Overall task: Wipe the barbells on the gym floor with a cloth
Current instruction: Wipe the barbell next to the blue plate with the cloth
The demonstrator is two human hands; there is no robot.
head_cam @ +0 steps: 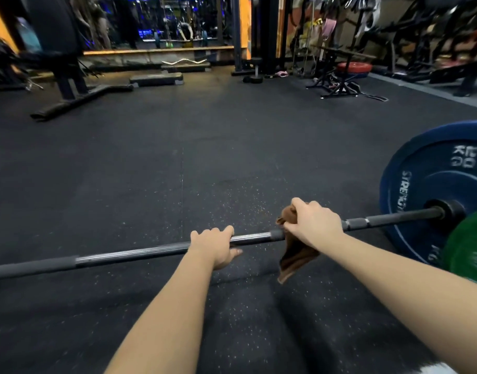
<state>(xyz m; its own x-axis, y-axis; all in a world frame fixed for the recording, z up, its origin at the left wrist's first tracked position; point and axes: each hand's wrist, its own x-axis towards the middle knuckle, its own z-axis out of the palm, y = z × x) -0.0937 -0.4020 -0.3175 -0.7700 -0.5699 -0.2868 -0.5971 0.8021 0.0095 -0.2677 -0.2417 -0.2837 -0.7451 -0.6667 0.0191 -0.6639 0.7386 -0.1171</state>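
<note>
A long steel barbell [140, 252] lies across the black rubber floor, running from the left edge to a blue weight plate [426, 179] at the right. A green plate [466, 252] sits in front of the blue one. My left hand [215, 245] grips the bar near its middle, fingers curled over the top. My right hand [313, 225] holds a brown cloth [294, 257] wrapped over the bar, a little to the right of the left hand. The cloth's loose end hangs below the bar.
Black speckled rubber floor [178, 157] stretches ahead. At the back stand a bench frame [69, 87], step platforms [156, 79], a curl bar [183, 61], a dumbbell [254, 74], a rack [340, 82] and a red plate [354, 67]. A mirror [164, 22] covers the far wall.
</note>
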